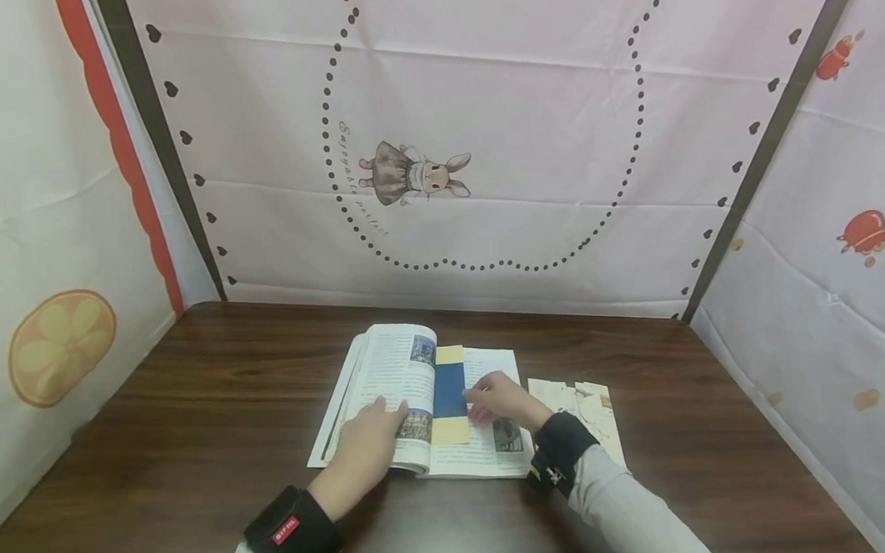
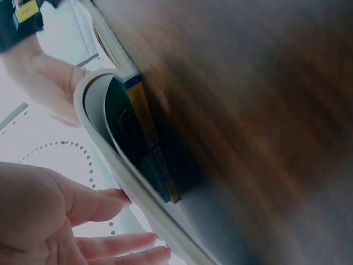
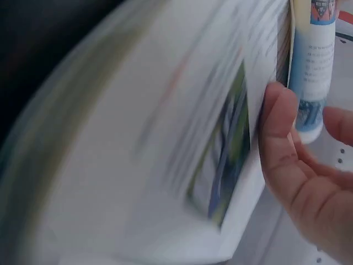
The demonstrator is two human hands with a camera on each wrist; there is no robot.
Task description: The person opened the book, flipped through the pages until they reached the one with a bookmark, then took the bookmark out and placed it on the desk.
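An open book [image 1: 476, 458] lies on the table, its left pages curling up in a thick bulge. On that left side my left hand [image 1: 368, 441] presses the page, thumb toward the spine. In the left wrist view, the thumb and fairly straight fingers of this left hand [image 2: 83, 215] touch the curved pages. Along the gutter lies a blue bookmark [image 1: 449, 390] with yellow ends. My right hand [image 1: 505, 397] pinches its right edge above the right page. The right wrist view shows my right hand [image 3: 303, 176] with bent fingers at the bookmark's edge; the exact contact is partly hidden.
Pale printed cards [image 1: 602, 414] lie right of the book, partly covered by my right wrist. The brown wooden table [image 1: 194, 406] is bordered by printed cloth walls [image 1: 526, 155] at the back and both sides.
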